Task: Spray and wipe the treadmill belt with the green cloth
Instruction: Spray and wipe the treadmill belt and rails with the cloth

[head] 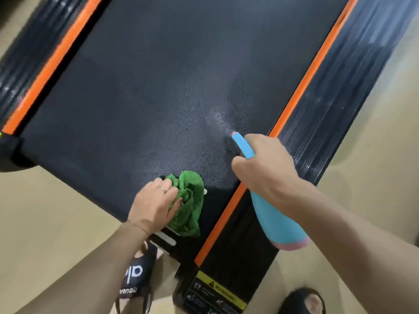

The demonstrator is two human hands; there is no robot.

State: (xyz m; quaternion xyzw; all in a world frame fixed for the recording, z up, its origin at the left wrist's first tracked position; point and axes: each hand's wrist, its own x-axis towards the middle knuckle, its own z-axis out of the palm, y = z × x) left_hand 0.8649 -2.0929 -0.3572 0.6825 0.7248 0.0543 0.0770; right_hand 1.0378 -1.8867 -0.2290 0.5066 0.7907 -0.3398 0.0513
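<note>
The black treadmill belt (145, 98) runs diagonally across the view between two orange strips. My left hand (154, 205) presses a crumpled green cloth (190, 200) onto the belt's near end. My right hand (265, 166) grips a blue spray bottle (274, 214) with a pink base, its nozzle pointing over the belt. A fine white mist (217, 118) hangs just ahead of the nozzle, and the belt there looks speckled with droplets.
Ribbed black side rails (335, 98) flank the belt beyond the orange strips (301, 87). A yellow warning label (217, 288) sits on the near corner. My sandalled feet (136, 275) stand on the beige floor (45, 223) at the treadmill's end.
</note>
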